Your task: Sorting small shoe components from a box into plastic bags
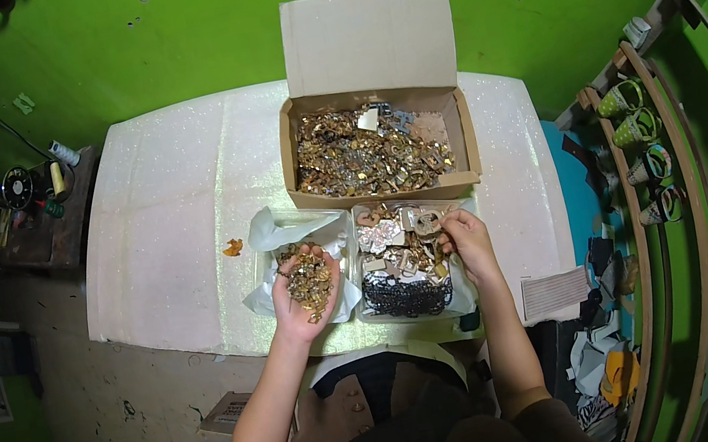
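Note:
Palm up, my left hand (pixel 300 325) cups a heap of small gold-coloured metal pieces (pixel 309 277), possibly buckles or trims. It is over a clear tray lined with pale paper (pixel 267 234). My right hand (pixel 472 245) is at the right edge of a second clear tray (pixel 368 317), thumb and fingers pinched together. A round grey-brown piece (pixel 427 225) lies close to its fingertips; whether they grip it or something smaller cannot be made out. In that second tray are shell-like pale pieces (pixel 380 233) and a coil of black beads or chain (pixel 407 294).
Behind the trays stands an open cardboard box (pixel 387 192) with many small metal parts. An orange-yellow scrap (pixel 233 248) lies left of the trays on the glittery white tabletop (pixel 158 226). A striped grey piece (pixel 555 292) rests at the right front edge; a wooden rack (pixel 696 192) stands beyond.

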A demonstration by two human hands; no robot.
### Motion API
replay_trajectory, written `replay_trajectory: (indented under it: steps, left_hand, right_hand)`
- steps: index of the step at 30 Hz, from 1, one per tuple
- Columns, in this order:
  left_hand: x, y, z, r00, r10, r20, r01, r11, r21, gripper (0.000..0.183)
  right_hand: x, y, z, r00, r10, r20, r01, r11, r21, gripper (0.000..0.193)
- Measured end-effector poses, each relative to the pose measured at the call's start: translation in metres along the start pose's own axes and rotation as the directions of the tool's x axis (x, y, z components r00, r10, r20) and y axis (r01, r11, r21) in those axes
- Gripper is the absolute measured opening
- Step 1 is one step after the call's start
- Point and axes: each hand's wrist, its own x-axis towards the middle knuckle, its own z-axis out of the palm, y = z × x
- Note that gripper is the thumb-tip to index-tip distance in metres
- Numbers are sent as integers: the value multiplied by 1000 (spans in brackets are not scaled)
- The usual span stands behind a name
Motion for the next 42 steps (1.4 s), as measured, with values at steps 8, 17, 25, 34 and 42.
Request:
replay_trajectory:
  steps: [8, 17, 25, 34, 42]
  left_hand:
    - [4, -1, 1, 999, 11, -30, -10, 1000, 24, 17]
    - [4, -1, -2, 999, 32, -28, -33, 999, -3, 16]
    - [5, 5, -4, 999, 47, 13, -47, 998, -38, 17]
    - [-11, 29, 0, 979, 199, 49, -195, 978, -75, 17]
    - [-10, 21, -3, 985, 164, 47, -159, 983, -92, 17]
  right_hand:
    - [12, -4, 41, 937, 40, 347, 21, 986, -168, 7]
    - [21, 1, 45, 897, 95, 433, -149, 985, 92, 7]
    - [12, -4, 65, 870, 98, 484, -203, 964, 170, 8]
    - [2, -6, 119, 483, -434, 760, 851, 436, -293, 12]
    - [1, 10, 110, 747, -106, 656, 158, 987, -21, 8]
